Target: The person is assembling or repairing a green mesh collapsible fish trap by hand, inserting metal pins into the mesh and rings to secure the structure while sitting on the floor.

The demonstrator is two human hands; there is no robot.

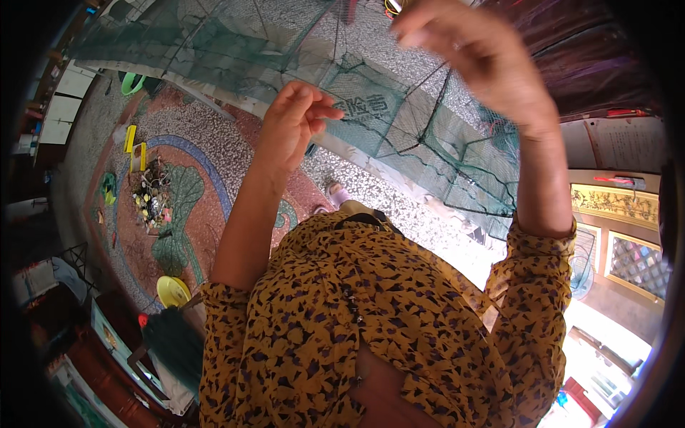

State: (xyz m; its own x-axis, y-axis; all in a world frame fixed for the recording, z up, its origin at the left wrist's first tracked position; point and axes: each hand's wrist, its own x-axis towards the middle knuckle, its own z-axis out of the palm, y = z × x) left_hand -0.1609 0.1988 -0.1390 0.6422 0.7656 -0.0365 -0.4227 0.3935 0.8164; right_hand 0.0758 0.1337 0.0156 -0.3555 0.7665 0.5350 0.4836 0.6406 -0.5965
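A long green mesh net (pixel 371 100) with dark frame wires stretches across the upper part of the view. My left hand (pixel 294 123) is raised at its near edge, fingers curled in toward the thumb; whatever they may pinch is too fine to see. Higher and to the right, my right hand (pixel 485 68) is lifted over the net and smeared by motion, its fingers bent toward the left. A small white thing (pixel 394 6) shows by its fingertips at the top edge; whether the hand holds it is unclear.
Left on the patterned stone floor lie a pile of small mixed things (pixel 151 192), yellow pieces (pixel 138 157) and a yellow bowl (pixel 173 292). A dark, shiny covered surface (pixel 578 57) is at the upper right. Dark furniture (pixel 107 342) stands at the lower left.
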